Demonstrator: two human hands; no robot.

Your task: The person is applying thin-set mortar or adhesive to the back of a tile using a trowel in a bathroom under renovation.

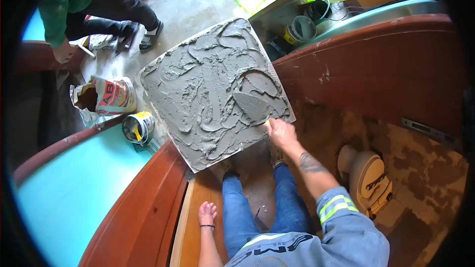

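Grey work shirt [277, 249]: nearest the camera, above blue jeans [240, 210].
Right hand [282, 133]: clenched round the yellow handle of a trowel [252, 107].
Trowel blade: mortar-coated, against the grey mortar [198, 86].
Square tile [193, 166]: ahead of the legs, mortar spread across its face.
Left hand [208, 213]: empty, fingers loosely curled, beside the left leg.
Left of tile: open sack [111, 96], small bucket [144, 122].

The mortar [188, 89] looks rough, the jeans [238, 212] matt denim.
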